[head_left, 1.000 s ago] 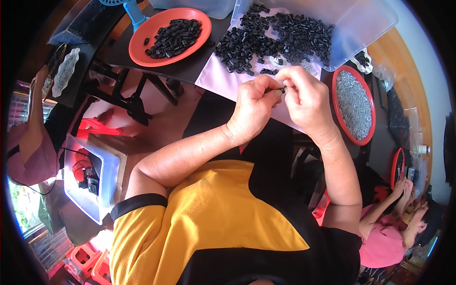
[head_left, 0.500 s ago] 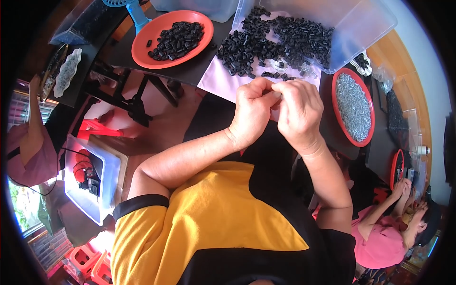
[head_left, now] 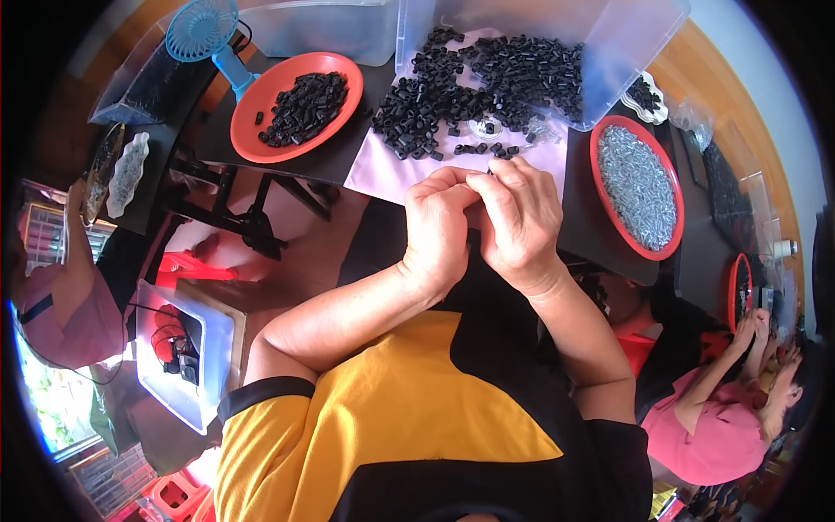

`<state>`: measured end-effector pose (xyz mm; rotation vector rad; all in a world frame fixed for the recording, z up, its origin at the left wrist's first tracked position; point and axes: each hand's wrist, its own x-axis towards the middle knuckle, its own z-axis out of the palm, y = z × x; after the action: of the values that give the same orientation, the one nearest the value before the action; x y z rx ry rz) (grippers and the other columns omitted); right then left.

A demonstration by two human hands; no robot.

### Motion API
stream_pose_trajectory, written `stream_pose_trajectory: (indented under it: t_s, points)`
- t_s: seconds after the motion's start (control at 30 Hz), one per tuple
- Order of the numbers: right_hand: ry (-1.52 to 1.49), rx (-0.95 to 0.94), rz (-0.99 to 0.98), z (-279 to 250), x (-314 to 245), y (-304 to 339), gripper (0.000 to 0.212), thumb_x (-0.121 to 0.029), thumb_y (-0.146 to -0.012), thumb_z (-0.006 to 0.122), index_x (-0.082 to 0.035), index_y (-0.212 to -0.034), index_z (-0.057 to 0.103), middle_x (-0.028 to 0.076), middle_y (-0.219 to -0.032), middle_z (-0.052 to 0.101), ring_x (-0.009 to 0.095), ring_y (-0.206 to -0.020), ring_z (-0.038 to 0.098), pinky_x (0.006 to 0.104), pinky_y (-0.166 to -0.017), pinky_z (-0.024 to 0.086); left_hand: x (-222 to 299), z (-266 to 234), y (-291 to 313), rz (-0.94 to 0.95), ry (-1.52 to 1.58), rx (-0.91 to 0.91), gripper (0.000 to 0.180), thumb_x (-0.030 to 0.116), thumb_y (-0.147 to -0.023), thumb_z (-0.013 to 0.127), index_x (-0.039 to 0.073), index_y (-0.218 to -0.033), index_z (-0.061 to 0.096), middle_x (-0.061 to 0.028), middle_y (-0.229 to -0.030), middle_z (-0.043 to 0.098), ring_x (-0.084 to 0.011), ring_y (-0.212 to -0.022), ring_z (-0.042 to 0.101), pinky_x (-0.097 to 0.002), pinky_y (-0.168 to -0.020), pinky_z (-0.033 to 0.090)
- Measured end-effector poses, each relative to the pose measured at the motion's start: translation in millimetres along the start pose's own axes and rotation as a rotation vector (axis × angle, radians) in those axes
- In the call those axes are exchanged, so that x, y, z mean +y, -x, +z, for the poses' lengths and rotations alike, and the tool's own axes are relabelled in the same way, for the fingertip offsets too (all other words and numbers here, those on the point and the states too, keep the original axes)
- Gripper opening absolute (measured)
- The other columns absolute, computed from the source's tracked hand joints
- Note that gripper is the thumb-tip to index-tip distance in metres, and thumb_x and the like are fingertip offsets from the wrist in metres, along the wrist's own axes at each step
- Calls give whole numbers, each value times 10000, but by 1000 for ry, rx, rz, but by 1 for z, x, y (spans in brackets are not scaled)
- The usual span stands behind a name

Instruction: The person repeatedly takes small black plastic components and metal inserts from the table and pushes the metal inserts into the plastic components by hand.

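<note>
Both hands have drawn a little nearer the body since the earlier frames, away from the heap of parts, and they stay pressed together. Left hand [head_left: 439, 228] is curled, knuckles up, its fingertips pinched toward the right hand [head_left: 520, 222], which is curled the same way; thumbs and forefingers meet at a small black part [head_left: 488, 173] that barely shows between them, so what exactly each grips cannot be told. Both forearms come up from the lower edge and converge, elbows bent, over the yellow and black shirt [head_left: 391, 418].

Just beyond the fingertips lies a pink sheet [head_left: 391, 174] on the table [head_left: 322, 161], and on it a heap of many small black parts [head_left: 487, 87], too many to count, spilling from one tilted clear bin [head_left: 626, 43]. Left of the hands and further out sits one orange plate [head_left: 252, 139] with more black parts. Right of the hands sits one red plate [head_left: 609, 209] full of small metal pieces. One blue fan [head_left: 204, 30] stands beyond the orange plate. Two other people sit at the far left and lower right.
</note>
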<state>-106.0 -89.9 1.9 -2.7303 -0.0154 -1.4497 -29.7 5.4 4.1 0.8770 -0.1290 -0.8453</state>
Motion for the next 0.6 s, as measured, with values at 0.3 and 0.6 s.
stream_pose_trajectory:
  t_s: [0.3, 0.6]
  points:
    - [-17, -20, -45, -10, 10, 5, 417, -10, -684, 725, 4, -1093, 651, 173, -992, 655, 362, -886, 648, 421, -719, 502, -3, 5, 4, -24, -109, 1, 98, -15, -896, 558, -34, -912, 653, -60, -824, 653, -107, -722, 580, -235, -641, 470]
    - [-45, 21, -69, -8, 6, 14, 395, -25, -688, 711, -2, -1076, 644, 173, -928, 646, 340, -818, 634, 401, -669, 479, -4, -3, 1, 30, -298, -75, 125, -29, -882, 556, -54, -921, 671, -78, -805, 666, -107, -685, 582, -241, -602, 481]
